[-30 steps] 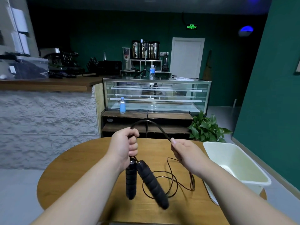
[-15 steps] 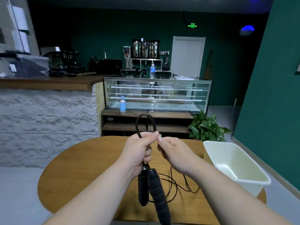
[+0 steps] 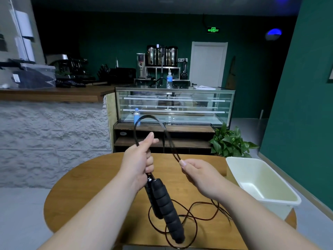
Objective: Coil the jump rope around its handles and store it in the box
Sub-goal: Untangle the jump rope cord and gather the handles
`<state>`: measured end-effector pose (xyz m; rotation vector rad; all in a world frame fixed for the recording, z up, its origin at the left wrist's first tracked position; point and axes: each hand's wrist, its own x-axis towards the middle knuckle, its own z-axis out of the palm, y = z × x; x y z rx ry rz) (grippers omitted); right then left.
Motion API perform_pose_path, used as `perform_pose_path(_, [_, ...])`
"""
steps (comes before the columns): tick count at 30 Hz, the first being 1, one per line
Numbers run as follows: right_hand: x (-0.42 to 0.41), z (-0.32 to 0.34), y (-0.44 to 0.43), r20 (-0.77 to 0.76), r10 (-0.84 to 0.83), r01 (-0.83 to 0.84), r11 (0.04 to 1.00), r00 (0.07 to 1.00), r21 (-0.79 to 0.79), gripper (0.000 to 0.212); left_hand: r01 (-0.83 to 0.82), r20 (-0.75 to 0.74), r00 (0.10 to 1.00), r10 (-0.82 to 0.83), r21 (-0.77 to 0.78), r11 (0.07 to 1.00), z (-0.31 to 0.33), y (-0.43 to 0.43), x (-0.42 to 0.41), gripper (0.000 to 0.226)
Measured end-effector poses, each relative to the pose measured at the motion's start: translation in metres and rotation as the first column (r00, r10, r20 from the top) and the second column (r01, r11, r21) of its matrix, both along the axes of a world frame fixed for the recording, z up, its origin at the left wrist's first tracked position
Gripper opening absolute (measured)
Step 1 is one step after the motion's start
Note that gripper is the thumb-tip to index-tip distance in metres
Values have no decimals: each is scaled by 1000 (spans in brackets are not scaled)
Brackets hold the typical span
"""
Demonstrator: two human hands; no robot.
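My left hand (image 3: pixel 139 162) grips the top ends of two black foam jump rope handles (image 3: pixel 164 204), which hang down side by side over the round wooden table (image 3: pixel 86 186). A doubled loop of thin black rope (image 3: pixel 153 117) arches up from that hand and comes down to my right hand (image 3: pixel 197 173), which pinches it between thumb and fingers. Loose rope (image 3: pixel 191 213) lies in slack curls on the table under both wrists. The cream plastic box (image 3: pixel 281 199) stands empty at the table's right edge.
Beyond the table stand a glass display case (image 3: pixel 174 105) on wooden shelves, a stone-faced counter (image 3: pixel 50 134) at left and a potted plant (image 3: pixel 228 141) behind the box. A green wall (image 3: pixel 297 123) runs along the right.
My hands, close together half a second ago, have drawn apart. The right hand moved right and down along the rope, and the loop above the left hand grew wider.
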<state>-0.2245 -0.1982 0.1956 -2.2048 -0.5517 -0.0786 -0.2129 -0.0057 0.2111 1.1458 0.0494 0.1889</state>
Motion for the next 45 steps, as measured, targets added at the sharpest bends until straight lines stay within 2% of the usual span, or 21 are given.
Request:
perform_pose_path(3, [1, 1, 4, 4, 1, -1, 998, 1000, 62, 41, 97, -2, 995, -97, 85, 992, -6, -7, -8, 43])
perform_pose_path(8, [-1, 6, 13, 29, 17, -18, 999, 999, 48, 41, 172, 4, 985, -174, 144, 975, -16, -24, -16, 18])
perform_pose_path(10, [-1, 7, 16, 42, 21, -22, 1000, 999, 18, 41, 179, 12, 983, -182, 140, 974, -17, -27, -16, 20])
perform_pose_path(12, [-1, 8, 18, 43, 23, -24, 1000, 999, 8, 41, 171, 19, 984, -175, 132, 976, -17, -30, -15, 22])
perform_pose_path(17, [-4, 7, 14, -28, 54, -51, 994, 998, 97, 42, 127, 28, 991, -131, 113, 985, -12, -29, -13, 17])
perform_pose_path(20, [-7, 3, 3, -81, 52, -46, 996, 995, 77, 44, 59, 3, 998, -59, 51, 997, -3, -13, -5, 17])
perform_pose_path(24, [-10, 1, -4, -93, 26, -17, 996, 995, 91, 42, 39, -2, 999, -39, 66, 997, 2, -4, 0, 18])
perform_pose_path(26, [-12, 0, 1, -65, 16, -12, 998, 998, 60, 41, 84, -10, 996, -84, 94, 992, 0, -10, -6, 21])
perform_pose_path(31, [-13, 5, 14, -12, 49, -47, 992, 999, 121, 40, 243, -21, 970, -243, 169, 955, -8, -30, -26, 30])
perform_pose_path(34, [-16, 12, 18, -29, 75, -69, 984, 997, 162, 41, 212, 25, 975, -219, 167, 963, -9, -32, -29, 19])
perform_pose_path(37, [-24, 17, 18, -101, 132, -102, 960, 986, 262, 37, 179, 64, 980, -188, 130, 975, 0, -30, -32, 18])
perform_pose_path(40, [-30, 19, 12, -144, 172, -127, 953, 975, 274, 34, 163, 72, 983, -168, 64, 985, 15, -20, -31, 18])
perform_pose_path(43, [-37, 22, 4, -168, 154, -101, 952, 974, 289, 36, 195, 50, 979, -198, 48, 980, 27, -13, -33, 18])
perform_pose_path(45, [-42, 24, 2, -131, 108, -70, 961, 985, 266, 37, 230, 23, 973, -231, 25, 973, 30, -12, -36, 19])
